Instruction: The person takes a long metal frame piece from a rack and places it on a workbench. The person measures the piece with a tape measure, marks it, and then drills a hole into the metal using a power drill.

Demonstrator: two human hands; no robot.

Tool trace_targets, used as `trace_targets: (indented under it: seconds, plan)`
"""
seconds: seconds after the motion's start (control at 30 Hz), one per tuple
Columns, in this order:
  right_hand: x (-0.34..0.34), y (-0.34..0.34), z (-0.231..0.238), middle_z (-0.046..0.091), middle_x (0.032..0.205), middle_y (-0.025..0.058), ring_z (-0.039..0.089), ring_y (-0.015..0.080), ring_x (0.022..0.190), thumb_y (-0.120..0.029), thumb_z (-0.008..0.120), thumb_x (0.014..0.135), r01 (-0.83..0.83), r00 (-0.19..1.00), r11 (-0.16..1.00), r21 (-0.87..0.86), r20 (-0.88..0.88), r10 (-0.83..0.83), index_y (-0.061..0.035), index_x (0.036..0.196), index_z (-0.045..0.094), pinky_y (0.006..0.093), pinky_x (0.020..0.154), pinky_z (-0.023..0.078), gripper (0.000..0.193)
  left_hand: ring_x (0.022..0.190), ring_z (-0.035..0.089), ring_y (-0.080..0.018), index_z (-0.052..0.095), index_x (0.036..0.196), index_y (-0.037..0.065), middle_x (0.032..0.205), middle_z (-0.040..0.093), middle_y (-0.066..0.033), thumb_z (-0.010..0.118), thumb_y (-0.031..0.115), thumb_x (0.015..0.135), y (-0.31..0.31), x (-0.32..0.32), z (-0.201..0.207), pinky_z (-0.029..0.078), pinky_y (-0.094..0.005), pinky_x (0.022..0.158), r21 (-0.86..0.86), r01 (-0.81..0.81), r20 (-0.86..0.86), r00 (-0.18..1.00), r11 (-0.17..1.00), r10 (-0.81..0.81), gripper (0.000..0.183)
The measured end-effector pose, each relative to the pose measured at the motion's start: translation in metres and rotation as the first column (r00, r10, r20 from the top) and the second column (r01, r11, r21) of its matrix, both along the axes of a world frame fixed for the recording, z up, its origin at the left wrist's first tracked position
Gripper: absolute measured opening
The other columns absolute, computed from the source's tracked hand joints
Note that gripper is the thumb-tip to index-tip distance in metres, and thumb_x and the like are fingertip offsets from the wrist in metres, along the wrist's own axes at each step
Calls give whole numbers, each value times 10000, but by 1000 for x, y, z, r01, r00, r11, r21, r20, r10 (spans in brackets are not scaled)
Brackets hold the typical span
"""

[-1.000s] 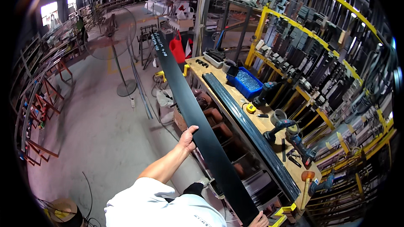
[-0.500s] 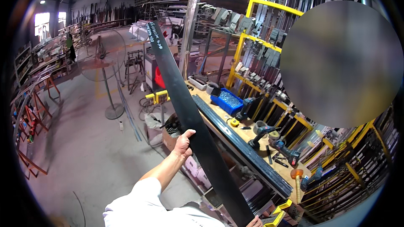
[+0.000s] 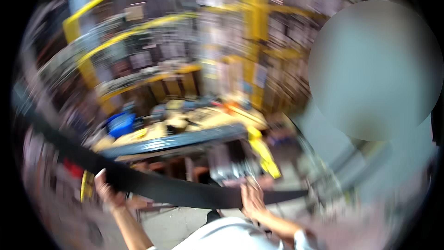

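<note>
A long, flat black metal bar [image 3: 178,192] crosses in front of me, running from the far left to the lower right. My left hand [image 3: 109,191] grips its lower edge left of the middle, thumb up against the face. Toward the bar's right end, my right hand [image 3: 252,199] is closed over it, fingers at its upper edge. Behind the bar is a wooden workbench [image 3: 210,116], on which dark shiny profiles [image 3: 173,142] lie along the near edge. Motion smears the picture, so finger details are soft.
A blue bin [image 3: 121,124] and blurred tools stand on the bench. Behind rises a yellow rack [image 3: 253,32] holding many profiles. A yellow stand [image 3: 264,153] is at the bench's right end. A large pale blue shape [image 3: 393,162], which I cannot make out, fills the right.
My view has swung right, toward the bench and rack. The bar has turned from steeply upright to nearly crosswise. My right hand has come fully into view on it.
</note>
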State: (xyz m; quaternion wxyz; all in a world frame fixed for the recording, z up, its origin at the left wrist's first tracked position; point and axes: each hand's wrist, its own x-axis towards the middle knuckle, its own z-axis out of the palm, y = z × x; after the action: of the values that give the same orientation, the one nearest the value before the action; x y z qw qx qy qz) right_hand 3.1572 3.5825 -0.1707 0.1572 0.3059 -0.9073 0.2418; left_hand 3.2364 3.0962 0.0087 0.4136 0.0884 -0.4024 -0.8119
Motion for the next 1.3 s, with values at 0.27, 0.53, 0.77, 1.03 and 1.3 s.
trace_targets:
  seconds: [0.27, 0.53, 0.77, 1.03, 1.3]
  plan:
    - [32, 55, -55, 435, 1414, 299, 417, 467, 1340, -138, 635, 810, 514, 848, 852, -105, -93, -522, 46, 1513, 324, 608, 1180, 263, 790, 1178, 662, -360, 658, 1251, -52, 1298, 668, -223, 563, 233, 1006, 45, -112, 62, 526, -530, 1062, -97, -66, -42, 997, 993, 62, 388]
    - [61, 135, 60, 397, 1413, 300, 444, 480, 1305, -536, 874, 720, 554, 825, 686, -472, 206, -525, 74, 1483, 333, 560, 1118, 389, 1116, 1183, 655, -367, 670, 1229, -64, 1302, 667, -219, 606, 256, 964, 240, -201, 116, 522, -533, 1060, -153, 490, -168, 843, 858, -512, 421]
    - [10, 231, 249, 663, 1107, 221, 667, 317, 1053, -434, 905, 750, 421, 805, 523, -741, 39, -592, 45, 1289, 527, 405, 908, 541, 814, 1018, 697, -291, 763, 976, -34, 1070, 743, -155, 656, 119, 816, 589, -213, 82, 548, -430, 961, -293, 951, -35, 90, 96, -995, 246]
    - [-11, 360, 155, 716, 1026, 91, 658, 196, 922, -354, 725, 931, 506, 330, 266, -821, -101, -939, 3, 1225, 603, 333, 849, 526, 478, 878, 681, -151, 708, 1057, -55, 985, 739, -77, 750, -59, 762, 776, -242, 45, 552, -298, 830, -462, 730, 146, -498, -504, -855, 298]
    - [-36, 439, 79, 700, 1106, 127, 656, 240, 1000, -401, 662, 974, 582, 308, 218, -783, -35, -951, 18, 1275, 584, 356, 904, 510, 522, 881, 654, -129, 710, 1064, -25, 973, 729, -29, 732, -54, 721, 867, -271, -29, 540, -292, 819, -320, 720, 254, -560, -615, -788, 345]
